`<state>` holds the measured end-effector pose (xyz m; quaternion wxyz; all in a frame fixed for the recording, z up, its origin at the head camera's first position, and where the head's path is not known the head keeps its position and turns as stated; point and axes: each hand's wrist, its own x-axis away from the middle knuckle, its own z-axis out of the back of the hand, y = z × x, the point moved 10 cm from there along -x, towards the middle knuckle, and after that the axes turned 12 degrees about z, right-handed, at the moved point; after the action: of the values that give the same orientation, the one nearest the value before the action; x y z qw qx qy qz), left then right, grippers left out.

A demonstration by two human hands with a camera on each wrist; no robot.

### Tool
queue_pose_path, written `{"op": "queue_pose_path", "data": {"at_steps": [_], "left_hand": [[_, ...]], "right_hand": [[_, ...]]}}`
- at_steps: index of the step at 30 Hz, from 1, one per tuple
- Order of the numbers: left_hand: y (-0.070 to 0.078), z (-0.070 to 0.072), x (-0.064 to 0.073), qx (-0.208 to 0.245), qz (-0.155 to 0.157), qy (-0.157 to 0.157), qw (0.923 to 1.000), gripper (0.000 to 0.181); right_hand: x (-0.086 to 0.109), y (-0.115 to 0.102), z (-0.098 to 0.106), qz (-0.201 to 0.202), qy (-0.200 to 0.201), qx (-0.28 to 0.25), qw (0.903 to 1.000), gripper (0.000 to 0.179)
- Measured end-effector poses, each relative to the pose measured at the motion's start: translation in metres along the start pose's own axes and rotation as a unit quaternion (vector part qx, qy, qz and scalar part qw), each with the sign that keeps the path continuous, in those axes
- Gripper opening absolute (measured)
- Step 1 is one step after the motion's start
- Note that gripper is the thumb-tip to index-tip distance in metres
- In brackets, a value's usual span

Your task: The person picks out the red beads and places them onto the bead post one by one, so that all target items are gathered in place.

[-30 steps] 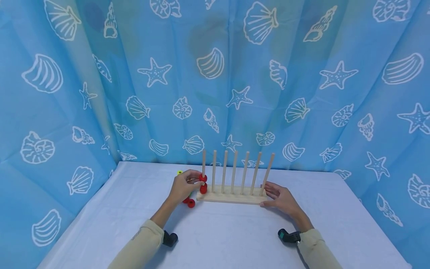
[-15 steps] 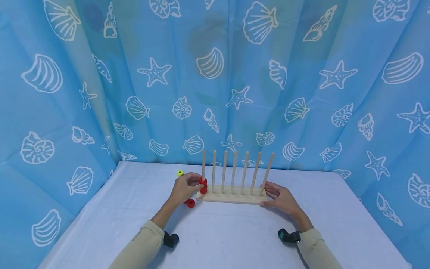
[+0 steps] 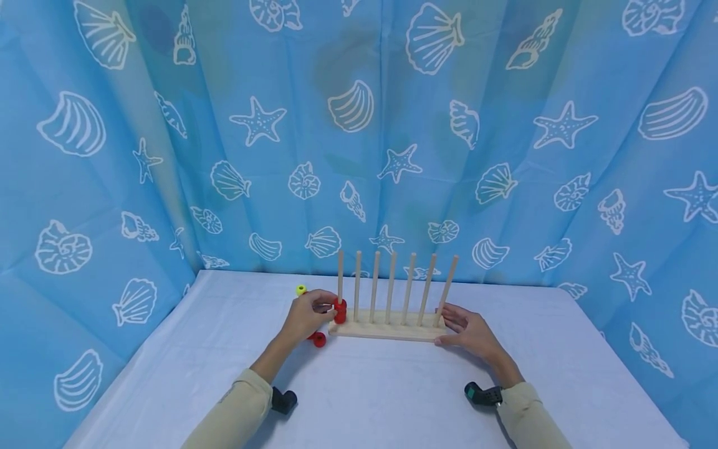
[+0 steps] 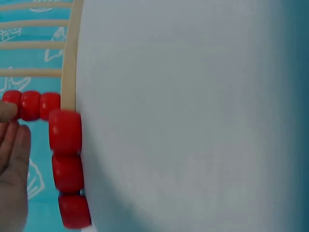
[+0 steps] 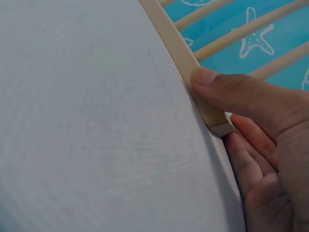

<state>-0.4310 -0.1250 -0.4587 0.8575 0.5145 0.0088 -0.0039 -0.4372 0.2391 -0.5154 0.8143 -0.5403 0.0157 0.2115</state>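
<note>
A wooden base (image 3: 387,333) carries a row of several upright pegs. On its leftmost peg sits a stack of three red beads, clearest in the left wrist view, where the top bead (image 4: 11,97) has a thumb against it. My left hand (image 3: 305,317) pinches that top bead between thumb and fingers. At the other end, my right hand (image 3: 470,333) grips the base's right end; the right wrist view shows its thumb (image 5: 205,77) on the front edge and the fingers curled behind.
Three loose red beads, one being a front bead (image 4: 66,131), line up on the table beside the base's left end. Behind the left hand lies a yellow bead (image 3: 301,289). White cloth (image 3: 381,393) covers the table, and a blue shell-print curtain (image 3: 359,156) hangs behind.
My left hand has slid the top red bead down the leftmost peg onto the beads below. The right hand has stayed on the base.
</note>
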Motion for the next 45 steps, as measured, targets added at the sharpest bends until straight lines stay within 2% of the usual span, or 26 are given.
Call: {"op": "queue_pose_path", "data": {"at_steps": [4,8,11,15,22,25,29,31,34,38,41,45], "left_hand": [[0.004,0.017,0.002,-0.008,-0.013,0.007,0.9999,0.030],[0.000,0.042,0.005,-0.008,-0.001,0.028,0.9996,0.029],[-0.010,0.058,0.009,-0.006,0.021,0.037,0.9991,0.033],[-0.027,0.067,0.015,-0.002,0.036,0.034,0.9988,0.036],[-0.056,0.062,0.019,0.027,0.057,0.019,0.9978,0.038],[-0.063,0.057,0.021,0.038,0.069,0.012,0.9968,0.039],[-0.073,0.053,0.023,0.037,0.076,0.023,0.9961,0.039],[-0.076,0.052,0.024,0.036,0.072,0.030,0.9963,0.040],[-0.080,0.052,0.024,0.037,0.069,0.034,0.9964,0.040],[-0.082,0.051,0.026,0.021,0.067,0.033,0.9970,0.041],[-0.081,0.050,0.028,0.005,0.067,0.033,0.9972,0.042],[-0.078,0.048,0.029,-0.012,0.054,0.032,0.9979,0.043]], "right_hand": [[0.000,0.000,-0.002,-0.003,0.000,-0.001,1.0000,0.095],[0.001,-0.002,-0.001,0.002,0.001,-0.001,1.0000,0.095],[0.001,-0.003,-0.001,0.007,0.002,-0.002,1.0000,0.094],[0.001,-0.002,-0.001,0.006,0.001,-0.003,1.0000,0.094],[0.003,-0.004,-0.001,-0.005,0.003,0.008,0.9999,0.092],[0.005,-0.019,-0.003,-0.001,-0.002,0.009,1.0000,0.090],[0.008,-0.038,-0.005,0.001,-0.011,0.010,0.9999,0.087],[0.009,-0.042,-0.006,0.000,-0.011,0.006,0.9999,0.087],[0.005,-0.027,-0.004,0.004,-0.007,-0.003,1.0000,0.089],[0.003,-0.019,-0.004,0.008,-0.008,-0.017,0.9998,0.091],[0.006,-0.036,-0.007,0.004,-0.012,-0.022,0.9997,0.088],[0.007,-0.041,-0.007,0.003,-0.014,-0.021,0.9997,0.088]]}}
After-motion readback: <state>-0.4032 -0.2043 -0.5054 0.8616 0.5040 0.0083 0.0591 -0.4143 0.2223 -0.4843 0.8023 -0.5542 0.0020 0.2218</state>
